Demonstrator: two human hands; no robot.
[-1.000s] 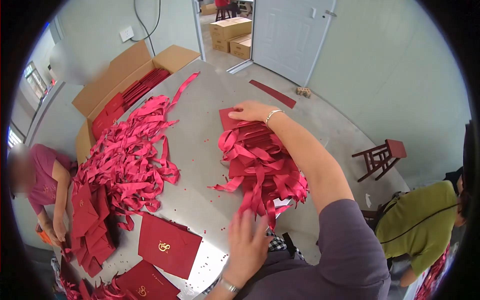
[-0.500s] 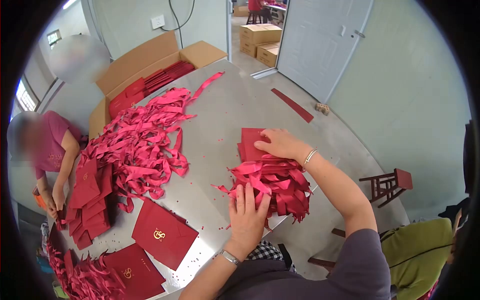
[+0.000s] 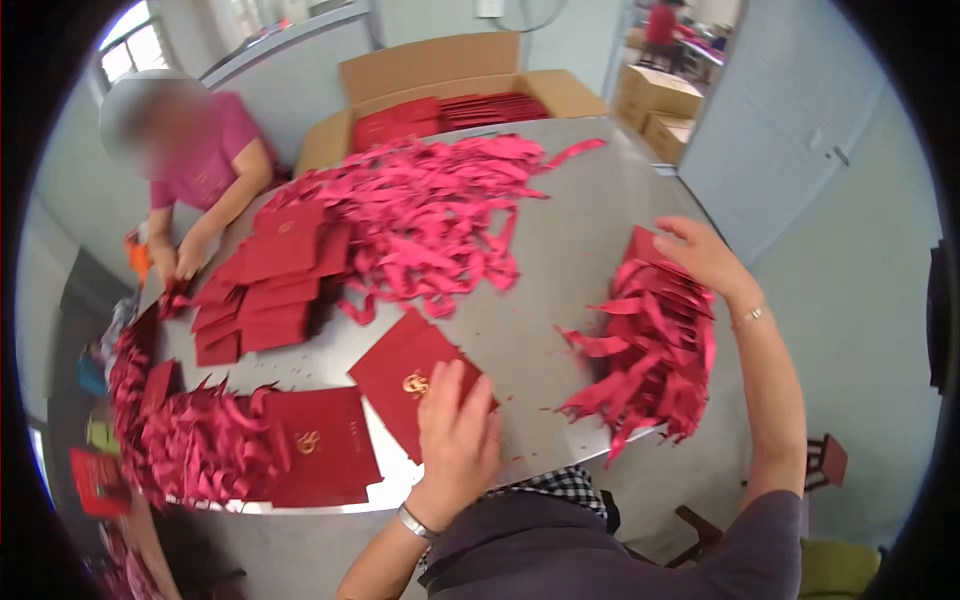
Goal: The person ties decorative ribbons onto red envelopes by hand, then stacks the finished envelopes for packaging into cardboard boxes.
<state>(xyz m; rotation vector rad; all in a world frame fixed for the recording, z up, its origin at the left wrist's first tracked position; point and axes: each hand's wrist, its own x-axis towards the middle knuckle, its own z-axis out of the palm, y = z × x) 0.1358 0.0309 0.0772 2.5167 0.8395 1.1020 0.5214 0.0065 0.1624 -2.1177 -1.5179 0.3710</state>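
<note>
one red gold-crested envelope (image 3: 412, 375) under left hand (image 3: 457, 440), flat, closed

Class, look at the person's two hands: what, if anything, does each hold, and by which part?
Neither grips anything. The left hand lies flat on the red card, at its near corner; the right hand rests on the ribboned stack, at its far end.

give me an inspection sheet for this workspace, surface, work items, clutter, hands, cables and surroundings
Surface: grey table, dotted with small red scraps.
Work items: red envelope with gold emblem under the left hand; ribboned stack at the table edge, right hand on its far end.
Clutter: loose ribbon heap; envelope pile; more ribboned envelopes.
Hands: both flat and open, gripping nothing.
Cables: nothing seen.
Surroundings: a co-worker at the table; open carton of red envelopes; door; more boxes beyond.
</note>
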